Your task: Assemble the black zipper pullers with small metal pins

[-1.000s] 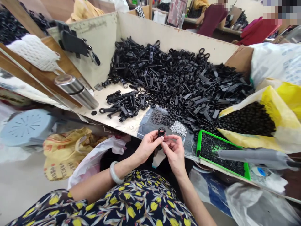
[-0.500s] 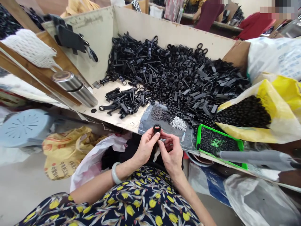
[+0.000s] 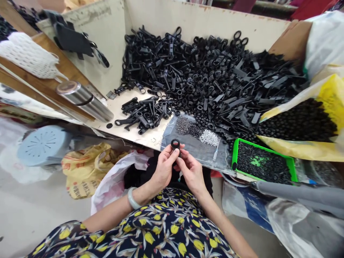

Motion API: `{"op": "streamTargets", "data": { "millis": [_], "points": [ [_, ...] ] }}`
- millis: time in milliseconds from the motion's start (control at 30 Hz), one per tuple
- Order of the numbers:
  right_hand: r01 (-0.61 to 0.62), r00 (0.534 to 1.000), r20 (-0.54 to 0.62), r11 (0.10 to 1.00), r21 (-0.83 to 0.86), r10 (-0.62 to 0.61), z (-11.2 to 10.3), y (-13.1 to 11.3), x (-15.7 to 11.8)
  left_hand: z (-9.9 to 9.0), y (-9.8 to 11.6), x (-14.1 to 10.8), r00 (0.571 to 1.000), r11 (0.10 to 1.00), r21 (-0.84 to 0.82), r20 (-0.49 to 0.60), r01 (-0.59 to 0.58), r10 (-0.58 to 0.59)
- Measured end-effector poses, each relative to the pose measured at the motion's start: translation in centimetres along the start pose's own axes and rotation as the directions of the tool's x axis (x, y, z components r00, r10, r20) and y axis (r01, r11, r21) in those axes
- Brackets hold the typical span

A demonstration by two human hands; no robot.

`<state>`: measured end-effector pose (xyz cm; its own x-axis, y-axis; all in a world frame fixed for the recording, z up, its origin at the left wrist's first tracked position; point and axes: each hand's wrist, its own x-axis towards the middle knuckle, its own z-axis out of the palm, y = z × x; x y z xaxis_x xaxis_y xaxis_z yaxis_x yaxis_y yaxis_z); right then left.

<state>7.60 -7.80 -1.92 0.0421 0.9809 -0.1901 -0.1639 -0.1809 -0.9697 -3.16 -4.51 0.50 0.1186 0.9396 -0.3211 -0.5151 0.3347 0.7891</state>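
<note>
Pinched upright between the thumb and fingers of my left hand is a black plastic part with a ring end. My right hand meets it from the right, thumb and fingertips closed together at the part's lower end. What those fingertips hold is hidden; a small pale strip shows below them. Just beyond both hands lies a grey mat bearing a heap of silver pins, a heap of small brownish-grey pieces and a small screwdriver-like tool.
A large pile of black plastic parts fills the walled table. A smaller group lies left, near a steel flask. At right are a green tray, a yellow-white sack of black beads and a grey tool.
The head view has tilted down and shifted slightly left. Both hands stay together at the ring-ended part, and the right fingers have closed in nearer to it.
</note>
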Motion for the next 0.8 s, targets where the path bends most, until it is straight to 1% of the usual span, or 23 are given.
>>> {"op": "streamTargets", "data": {
  "millis": [133,233,367,467,600,700,733,800],
  "points": [
    [0.034,0.998,-0.050,0.995,-0.089,-0.038,0.2,0.7,-0.6,0.0,-0.6,-0.3,0.997,0.997,-0.023,-0.007,0.077,-0.078],
    [0.075,0.993,-0.081,0.991,-0.111,-0.085,0.4,1.0,-1.1,-0.1,-0.6,-0.5,0.996,0.996,-0.023,0.008,0.086,-0.086],
    [0.127,0.982,-0.129,0.987,-0.100,-0.140,0.3,0.8,-1.7,-0.1,0.0,-0.7,0.986,0.993,0.016,0.112,0.118,-0.119],
    [0.156,0.971,-0.159,0.978,-0.139,-0.177,-0.1,0.5,-2.1,0.1,0.5,-0.8,0.970,0.988,0.058,0.190,0.144,-0.153],
    [0.204,0.958,-0.164,0.960,-0.190,-0.236,-0.3,0.2,-2.2,0.5,0.9,-1.1,0.953,0.988,0.097,0.269,0.121,-0.143],
    [0.217,0.949,-0.180,0.951,-0.220,-0.258,-0.4,-0.1,-2.4,0.5,0.9,-1.3,0.947,0.992,0.103,0.304,0.077,-0.105],
    [0.224,0.948,-0.169,0.942,-0.251,-0.271,-0.6,-0.3,-2.5,0.5,0.9,-1.3,0.946,0.992,0.113,0.312,0.053,-0.086],
    [0.265,0.942,-0.101,0.895,-0.359,-0.320,-1.3,-1.0,-2.8,0.4,0.9,-1.0,0.948,0.990,0.140,0.316,0.004,-0.048]
  ]
}}
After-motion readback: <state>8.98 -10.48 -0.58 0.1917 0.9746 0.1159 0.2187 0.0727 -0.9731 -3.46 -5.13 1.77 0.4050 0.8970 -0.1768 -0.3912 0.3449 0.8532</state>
